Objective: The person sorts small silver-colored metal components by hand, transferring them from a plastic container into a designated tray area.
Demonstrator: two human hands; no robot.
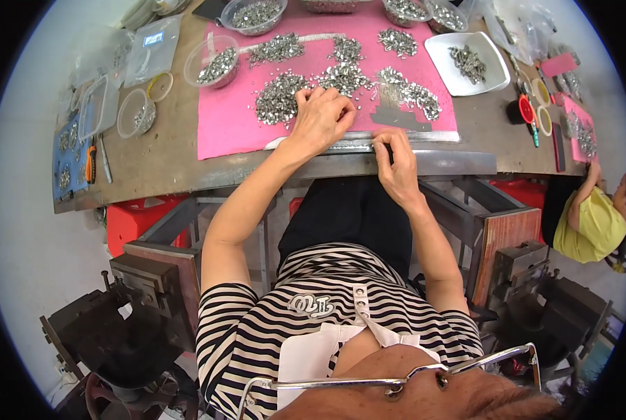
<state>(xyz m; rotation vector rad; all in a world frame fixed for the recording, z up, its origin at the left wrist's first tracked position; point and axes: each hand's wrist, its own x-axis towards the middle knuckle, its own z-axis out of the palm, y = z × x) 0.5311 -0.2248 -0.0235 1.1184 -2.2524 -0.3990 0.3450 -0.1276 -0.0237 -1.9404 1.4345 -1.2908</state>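
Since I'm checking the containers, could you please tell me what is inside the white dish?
The white dish holds a heap of small silvery pieces, with bare white surface around it; whatever lies beneath the upper pieces is covered.

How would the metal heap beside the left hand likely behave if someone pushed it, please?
The heap would probably spread rather than shift as one, being many small loose pieces. Its edge may scatter easily, as it trails off unevenly over the pink mat. Its shiny surfaces suggest it might slide fairly freely.
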